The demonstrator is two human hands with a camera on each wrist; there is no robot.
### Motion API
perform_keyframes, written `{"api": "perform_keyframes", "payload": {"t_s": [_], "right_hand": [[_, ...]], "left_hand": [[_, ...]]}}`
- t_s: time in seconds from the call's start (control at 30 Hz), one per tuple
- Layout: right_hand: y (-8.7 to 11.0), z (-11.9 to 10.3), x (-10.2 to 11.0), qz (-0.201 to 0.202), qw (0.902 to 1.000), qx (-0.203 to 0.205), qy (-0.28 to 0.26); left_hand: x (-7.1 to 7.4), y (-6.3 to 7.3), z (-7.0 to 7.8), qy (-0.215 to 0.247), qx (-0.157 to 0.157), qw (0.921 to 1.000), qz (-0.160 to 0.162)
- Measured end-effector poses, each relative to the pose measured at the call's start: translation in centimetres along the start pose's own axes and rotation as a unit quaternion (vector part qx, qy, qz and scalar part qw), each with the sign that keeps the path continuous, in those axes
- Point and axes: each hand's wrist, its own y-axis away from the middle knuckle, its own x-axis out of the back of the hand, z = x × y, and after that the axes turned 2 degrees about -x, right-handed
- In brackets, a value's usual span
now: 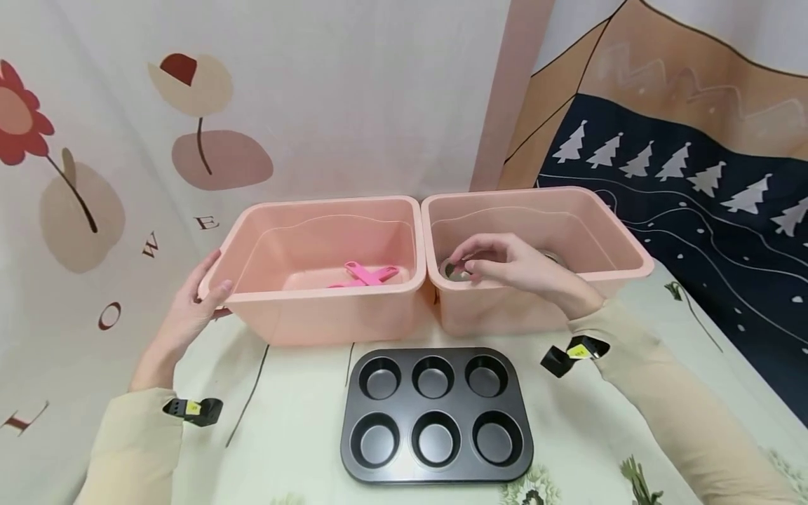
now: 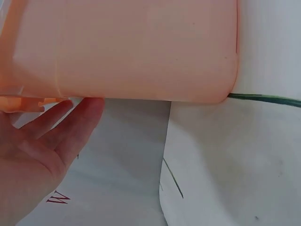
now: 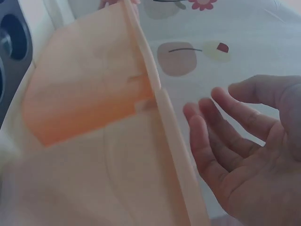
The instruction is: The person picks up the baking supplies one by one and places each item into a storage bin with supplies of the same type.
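Muffin tin [image 1: 406, 405]: the dark six-cup tin lies on the flowered tablecloth [image 1: 297, 428], between the two forearms, closer to the wearer than either hand.
Left hand [image 1: 191, 301]: it rests at the outer corner of the left pink bin [image 1: 328, 322], the fingers nearly straight against it and the thumb spread apart — a steadying touch, I would judge, rather than a firm grip.
Right hand [image 1: 514, 265]: it is over the right pink bin [image 1: 505, 314], half open, with fingers loosely bent; the right wrist view shows nothing held between them. The step in hand seems to be a reach into this bin, either to take or to leave something; I cannot tell which.
Round shiny item [image 1: 456, 275]: it is inside the right bin, just under the right fingertips, partly covered by them. If it is to be taken, the next move calls for lowering the fingers and pinching its edge — then lifting clear of the rim.
Crossed pink utensils [image 1: 371, 275]: they lie in the left bin, between the two hands.
Printed curtain [image 1: 353, 84]: it hangs beyond both hands.
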Motion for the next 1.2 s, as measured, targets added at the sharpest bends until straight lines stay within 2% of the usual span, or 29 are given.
{"api": "perform_keyframes", "payload": {"t_s": [0.13,0.3,0.53,0.67,0.97,1.07,1.2], "right_hand": [[1.5,0.4,1.1,0.038,0.9990,-0.001,0.022],[3.3,0.7,2.6,0.078,0.9961,0.004,0.041],[4.6,1.0,3.7,0.120,0.9904,0.027,0.064],[5.2,1.3,4.4,0.130,0.9885,0.024,0.073],[7.5,2.0,6.3,0.156,0.9810,-0.024,0.112],[8.3,2.2,7.1,0.171,0.9760,-0.040,0.129],[9.4,2.5,8.0,0.195,0.9676,-0.069,0.146]], "left_hand": [[-0.1,0.5,-0.1,0.004,-0.024,0.9994,0.023],[0.0,1.1,0.0,0.018,-0.047,0.9983,0.031],[0.6,2.3,0.3,-0.037,-0.078,0.9954,0.042],[0.9,3.3,0.4,-0.069,-0.080,0.9934,0.044],[0.7,5.0,-0.1,-0.107,-0.071,0.9909,0.042],[0.8,5.4,-0.3,-0.104,-0.068,0.9912,0.045],[0.8,6.1,-0.5,-0.094,-0.068,0.9928,0.031]]}}
